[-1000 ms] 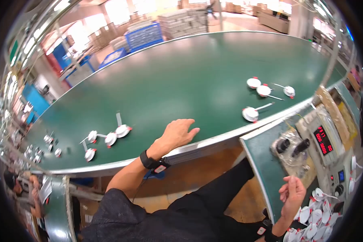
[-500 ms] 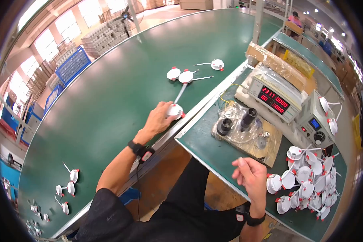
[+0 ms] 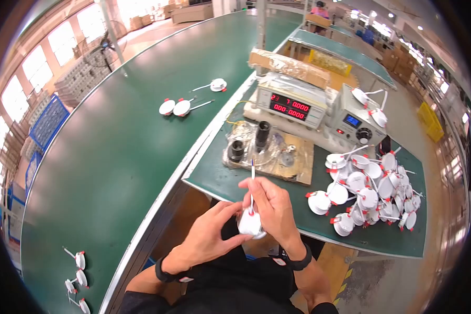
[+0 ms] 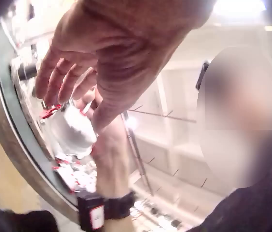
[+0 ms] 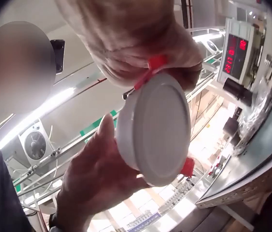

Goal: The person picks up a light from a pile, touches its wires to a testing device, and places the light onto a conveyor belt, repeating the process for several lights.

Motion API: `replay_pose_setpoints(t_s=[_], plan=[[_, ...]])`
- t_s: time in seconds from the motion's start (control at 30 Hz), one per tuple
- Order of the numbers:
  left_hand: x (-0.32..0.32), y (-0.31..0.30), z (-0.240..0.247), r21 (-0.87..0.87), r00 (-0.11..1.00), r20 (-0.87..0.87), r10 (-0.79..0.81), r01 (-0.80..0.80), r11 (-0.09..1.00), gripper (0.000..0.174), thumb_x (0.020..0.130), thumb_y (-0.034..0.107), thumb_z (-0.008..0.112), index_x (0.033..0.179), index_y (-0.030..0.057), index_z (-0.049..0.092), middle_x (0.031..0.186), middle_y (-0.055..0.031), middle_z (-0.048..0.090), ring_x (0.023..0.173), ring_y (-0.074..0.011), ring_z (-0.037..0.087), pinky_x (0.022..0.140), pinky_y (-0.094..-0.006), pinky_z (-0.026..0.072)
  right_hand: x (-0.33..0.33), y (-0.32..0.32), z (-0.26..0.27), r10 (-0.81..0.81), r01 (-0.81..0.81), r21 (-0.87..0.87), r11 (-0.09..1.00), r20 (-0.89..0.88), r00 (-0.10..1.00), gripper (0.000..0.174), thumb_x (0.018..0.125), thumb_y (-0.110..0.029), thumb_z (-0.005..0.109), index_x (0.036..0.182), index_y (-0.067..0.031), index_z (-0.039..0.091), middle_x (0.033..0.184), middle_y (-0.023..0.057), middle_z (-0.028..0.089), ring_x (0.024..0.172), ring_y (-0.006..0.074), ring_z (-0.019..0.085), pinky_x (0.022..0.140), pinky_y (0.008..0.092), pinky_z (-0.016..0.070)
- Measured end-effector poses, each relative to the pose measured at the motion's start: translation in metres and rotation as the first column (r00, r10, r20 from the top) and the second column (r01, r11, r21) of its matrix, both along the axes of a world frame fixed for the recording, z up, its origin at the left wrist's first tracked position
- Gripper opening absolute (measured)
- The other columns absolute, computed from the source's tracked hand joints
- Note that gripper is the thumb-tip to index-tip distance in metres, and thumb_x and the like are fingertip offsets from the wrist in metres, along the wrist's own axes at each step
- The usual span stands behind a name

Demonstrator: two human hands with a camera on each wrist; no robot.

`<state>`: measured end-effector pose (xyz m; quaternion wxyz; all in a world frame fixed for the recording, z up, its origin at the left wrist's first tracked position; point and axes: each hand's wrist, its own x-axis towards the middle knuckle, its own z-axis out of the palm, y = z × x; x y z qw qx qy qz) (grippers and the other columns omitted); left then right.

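Observation:
A round white downlight (image 3: pixel 250 224) with red clips and a thin white cable (image 3: pixel 252 196) is held between both hands above the front of the bench. My left hand (image 3: pixel 206 235) holds its near left side, thumb along the lower rim and fingers spread by the far side. From the other side my right hand (image 3: pixel 275 209) grips the lamp, its fingers by the cable that stands up past them. In the right wrist view the lamp's flat white face (image 5: pixel 162 130) shows, with a red clip (image 5: pixel 188 167) sticking out at the rim.
A heap of downlights (image 3: pixel 369 196) covers the bench's right side. Behind are a meter with red digits (image 3: pixel 290 107), a grey box with a knob (image 3: pixel 353 120) and a wooden board (image 3: pixel 298 162) with black sockets (image 3: pixel 262 133). More downlights (image 3: pixel 181 108) lie on the green conveyor (image 3: pixel 110 146).
My left hand took a downlight from the conveyor and brought it toward my body. The right hand came across from the bench to meet it. The head view has turned right.

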<state>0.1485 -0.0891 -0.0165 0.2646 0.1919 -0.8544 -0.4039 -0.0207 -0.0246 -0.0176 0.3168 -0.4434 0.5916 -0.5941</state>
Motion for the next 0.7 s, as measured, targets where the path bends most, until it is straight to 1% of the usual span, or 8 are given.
replay_pose_setpoints(t_s=[0.03,0.1,0.17,0.3,0.33,0.47,0.57,0.7], plan=[[-0.001,-0.003,0.001,0.132,0.996,-0.062,-0.058,0.066,0.989,0.043,0.081,0.015,0.081,0.118,-0.0009,0.065,0.105,-0.0121,0.066,0.089,-0.0218,0.067,0.077,-0.0328,0.0547,-0.004,0.012,0.001,-0.002,0.002,0.026,1.000,0.004,1.000,0.031,0.107,-0.026,0.050,0.103,0.0004,0.066,0.067,0.0028,0.063,0.058,0.0072,0.055,0.055,0.0251,0.0436],[-0.010,-0.010,-0.002,0.419,0.989,-0.108,0.101,-0.046,0.907,0.033,0.090,0.017,0.075,0.117,-0.0009,0.068,0.087,-0.0028,0.068,0.073,-0.0075,0.064,0.067,-0.0241,0.0534,-0.008,0.035,0.002,0.010,-0.012,0.084,0.996,0.026,1.000,0.033,0.107,-0.027,0.050,0.098,0.0005,0.066,0.066,0.0013,0.061,0.059,0.0046,0.052,0.054,0.0230,0.0422],[-0.028,-0.017,0.024,0.551,0.993,-0.052,0.104,-0.058,0.832,0.029,0.094,0.018,0.071,0.117,0.0005,0.069,0.082,-0.0007,0.067,0.069,-0.0047,0.062,0.061,-0.0206,0.0517,-0.009,0.050,0.002,0.041,-0.039,0.114,0.993,-0.018,0.999,0.033,0.107,-0.025,0.049,0.094,0.0009,0.065,0.065,0.0023,0.061,0.058,0.0055,0.054,0.054,0.0232,0.0425],[-0.052,-0.021,0.015,0.775,0.978,-0.208,-0.030,0.183,0.605,0.028,0.099,0.026,0.065,0.108,-0.0004,0.070,0.079,-0.0016,0.068,0.059,-0.0044,0.059,0.050,-0.0193,0.0466,-0.009,0.068,0.006,0.099,-0.091,0.148,0.985,-0.045,0.994,0.031,0.106,-0.023,0.051,0.093,0.0005,0.066,0.064,0.0030,0.061,0.055,0.0079,0.054,0.052,0.0248,0.0424],[-0.056,-0.021,0.010,0.795,0.966,-0.251,-0.060,0.241,0.557,0.030,0.102,0.029,0.061,0.102,-0.0004,0.069,0.080,-0.0013,0.067,0.054,-0.0041,0.054,0.045,-0.0191,0.0412,-0.012,0.071,0.005,0.101,-0.094,0.148,0.985,-0.044,0.994,0.030,0.106,-0.024,0.052,0.094,-0.0002,0.066,0.063,0.0030,0.061,0.055,0.0083,0.053,0.052,0.0254,0.0419],[-0.058,-0.023,0.000,0.932,0.925,-0.361,-0.116,0.364,-0.001,0.030,0.104,0.030,0.057,0.099,0.0008,0.064,0.077,0.0007,0.062,0.047,-0.0035,0.043,0.040,-0.0190,0.0296,-0.017,0.074,0.003,0.153,-0.159,0.118,0.980,0.055,0.987,0.029,0.105,-0.024,0.053,0.093,-0.0011,0.066,0.062,0.0023,0.058,0.055,0.0082,0.051,0.052,0.0259,0.0414],[-0.060,-0.023,-0.007,0.896,0.885,-0.434,-0.169,0.406,-0.176,0.028,0.104,0.029,0.057,0.100,0.0016,0.064,0.076,0.0014,0.061,0.048,-0.0030,0.043,0.040,-0.0184,0.0284,-0.017,0.074,0.002,0.186,-0.194,0.099,0.976,0.086,0.979,0.031,0.106,-0.026,0.053,0.090,-0.0013,0.065,0.061,0.0013,0.056,0.056,0.0074,0.050,0.052,0.0259,0.0404],[-0.069,-0.022,-0.008,0.886,0.871,-0.443,-0.210,0.391,-0.247,0.021,0.101,0.024,0.062,0.102,0.0039,0.065,0.076,0.0023,0.058,0.048,-0.0028,0.041,0.041,-0.0188,0.0272,-0.020,0.072,0.000,0.181,-0.197,0.107,0.974,0.142,0.973,0.036,0.106,-0.027,0.052,0.086,-0.0003,0.064,0.059,0.0001,0.053,0.054,0.0062,0.047,0.050,0.0251,0.0371]])
